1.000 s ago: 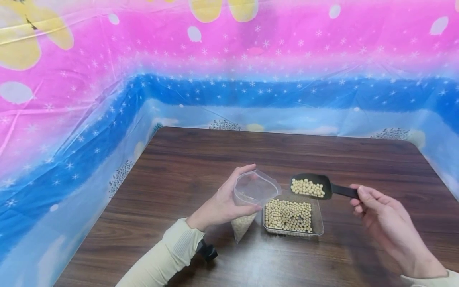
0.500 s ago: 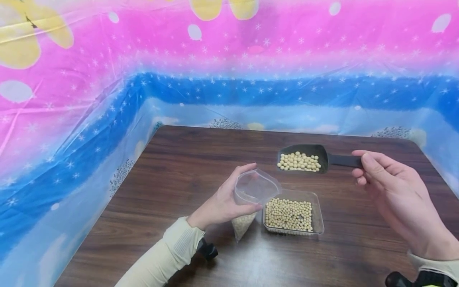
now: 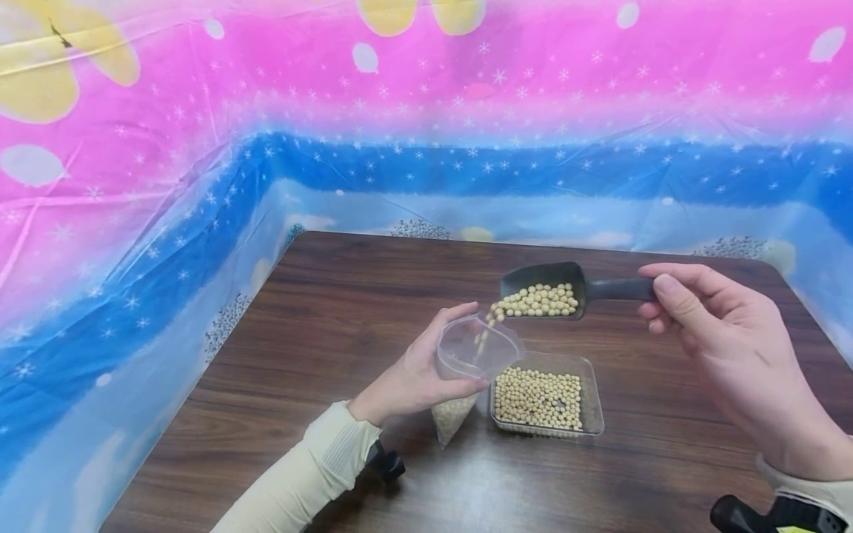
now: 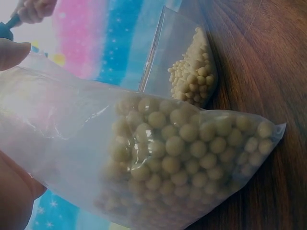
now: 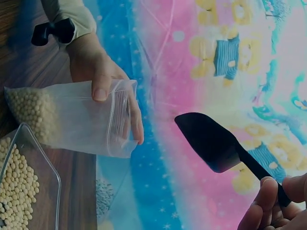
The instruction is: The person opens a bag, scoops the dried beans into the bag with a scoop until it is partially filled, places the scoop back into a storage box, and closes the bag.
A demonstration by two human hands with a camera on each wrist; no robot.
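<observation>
Shifted left since half a second ago and now tipped: black, smooth plastic scoop [image 3: 553, 274] with a slim straight handle. Carries a heap of round, pale-yellow beans [image 3: 543, 300], with a thin stream now spilling off the lip into the open mouth of a clear, crinkled zip-seal plastic bag [image 5: 79, 115]. At the handle's end, right hand [image 3: 736, 348], fingers and thumb pinching. Around the bag's mouth, left hand [image 3: 406, 377], thumb and fingers wide apart, gripping the film, hardly moved. Low in the bag, more beans behind cloudy film, down to a pointed corner. Just beside, on the dark brown wood-grain desk [image 3: 373, 281], shallow rectangular tray of clear rigid plastic [image 3: 591, 403], with a layer of beans and a bare strip along the right. In the head view, bag's middle hidden behind the left hand; in the left wrist view, tray partly behind the bag. Beyond the desk, pink-and-blue cloth [image 3: 426, 166] with white snowflakes. On the left arm, cream sleeve [image 3: 300, 459].
</observation>
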